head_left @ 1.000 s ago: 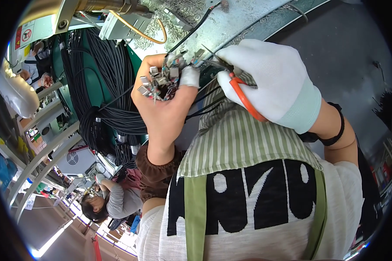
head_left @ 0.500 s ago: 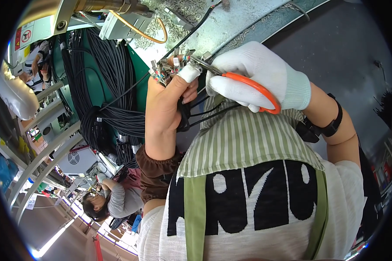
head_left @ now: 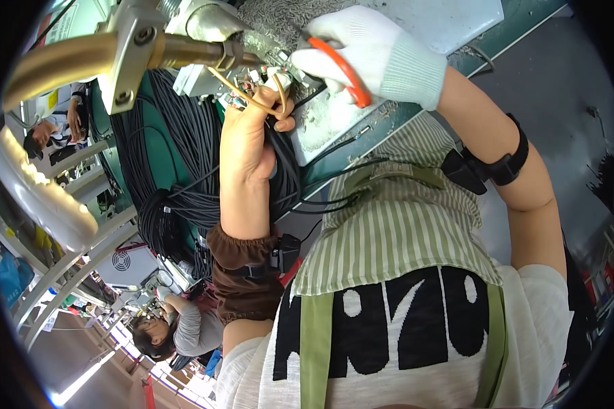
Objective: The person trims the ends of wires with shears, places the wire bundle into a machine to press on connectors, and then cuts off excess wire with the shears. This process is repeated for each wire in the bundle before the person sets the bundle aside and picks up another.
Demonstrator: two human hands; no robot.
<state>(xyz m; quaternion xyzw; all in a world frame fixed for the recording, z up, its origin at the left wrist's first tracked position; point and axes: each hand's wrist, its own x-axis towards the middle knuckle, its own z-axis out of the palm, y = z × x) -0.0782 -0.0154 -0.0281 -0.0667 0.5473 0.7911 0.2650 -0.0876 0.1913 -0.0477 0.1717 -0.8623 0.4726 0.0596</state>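
Observation:
My left hand (head_left: 247, 140) is bare, with a white wrap on the thumb. It is closed round a bunch of black cables (head_left: 285, 163) whose ends carry small metal connectors (head_left: 252, 85) and coloured wires. In my right hand (head_left: 382, 51), covered by a white knitted glove, is a pair of scissors (head_left: 344, 68) with orange loop handles; the blades are hidden from here. Both hands are close together at the bench, the right one just beside the connector ends. A thin tan tube (head_left: 249, 99) passes in front of the left fingers.
A brass-coloured pipe (head_left: 68, 65) in a metal clamp (head_left: 131, 51) reaches over the bench from the left. Wire scraps (head_left: 280, 27) litter the pale bench top (head_left: 450, 24). Coiled black cables (head_left: 177, 136) lie on the green surface at left. A co-worker (head_left: 191, 327) sits lower left.
Both hands have moved farther out over the bench, toward the brass pipe and the scraps. The scissors have shifted away from my body, and more bench edge shows.

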